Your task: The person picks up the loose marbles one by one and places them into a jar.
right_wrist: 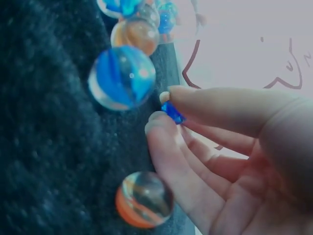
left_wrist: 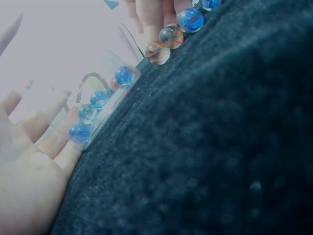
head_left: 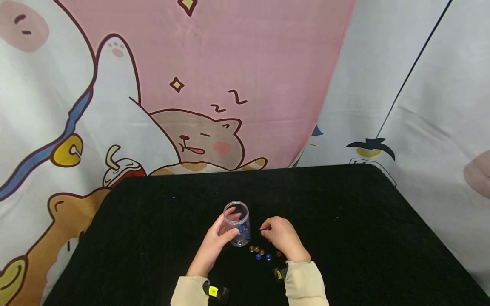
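A clear plastic jar (head_left: 240, 238) stands on the black cloth, several blue and amber marbles (left_wrist: 99, 100) lying in its bottom. My left hand (head_left: 214, 242) holds the jar, thumb on the near side and fingers round the far side. Just right of the jar, my right hand (head_left: 284, 238) pinches a blue marble (right_wrist: 173, 112) between thumb and fingertip. On the cloth between the jar and the right wrist are several loose marbles, among them a blue one (right_wrist: 122, 78) and an orange-streaked one (right_wrist: 145, 199).
The black cloth (head_left: 153, 238) covers the table. Behind it hangs a curtain (head_left: 283, 85) printed with cartoon animals. Dark bands with yellow tags (head_left: 213, 291) sit at both wrists, over pale sleeves (head_left: 306, 282).
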A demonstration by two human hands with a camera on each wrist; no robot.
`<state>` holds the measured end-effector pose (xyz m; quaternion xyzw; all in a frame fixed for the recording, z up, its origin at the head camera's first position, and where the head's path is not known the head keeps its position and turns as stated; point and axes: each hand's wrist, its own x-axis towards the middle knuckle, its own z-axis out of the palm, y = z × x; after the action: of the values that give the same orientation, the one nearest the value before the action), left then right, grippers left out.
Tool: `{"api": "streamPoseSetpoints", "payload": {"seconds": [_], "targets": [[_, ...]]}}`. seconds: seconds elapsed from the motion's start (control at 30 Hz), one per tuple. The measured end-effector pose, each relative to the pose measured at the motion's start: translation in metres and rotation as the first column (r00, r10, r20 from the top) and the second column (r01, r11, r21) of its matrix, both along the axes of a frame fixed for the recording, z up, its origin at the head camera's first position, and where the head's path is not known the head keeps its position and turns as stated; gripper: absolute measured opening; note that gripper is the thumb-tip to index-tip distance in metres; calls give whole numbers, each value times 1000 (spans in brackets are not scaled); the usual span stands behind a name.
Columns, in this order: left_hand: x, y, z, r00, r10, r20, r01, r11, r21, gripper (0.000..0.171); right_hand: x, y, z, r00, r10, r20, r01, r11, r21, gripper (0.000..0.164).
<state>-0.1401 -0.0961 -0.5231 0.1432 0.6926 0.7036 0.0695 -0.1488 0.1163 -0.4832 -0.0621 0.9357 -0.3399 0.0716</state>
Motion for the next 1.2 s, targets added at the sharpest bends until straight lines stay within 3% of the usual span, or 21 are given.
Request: {"api": "streamPoseSetpoints", "payload": {"seconds": [0.57, 0.97, 1.2], "targets": [[0, 0, 0, 1000, -4, -15, 4, 1000, 7, 56, -7, -5, -2, 995, -52, -85, 36, 983, -179, 12], [-1, 1, -2, 1000, -1, -21, 1, 1000, 9, 55, -6, -17, 11, 948, -243, -206, 157, 919, -362, 11], [0, 0, -1, 1000, -3, 2, 3, 1000, 14, 54, -4, -22, 15, 933, -263, -246, 167, 920, -354, 14]]}}
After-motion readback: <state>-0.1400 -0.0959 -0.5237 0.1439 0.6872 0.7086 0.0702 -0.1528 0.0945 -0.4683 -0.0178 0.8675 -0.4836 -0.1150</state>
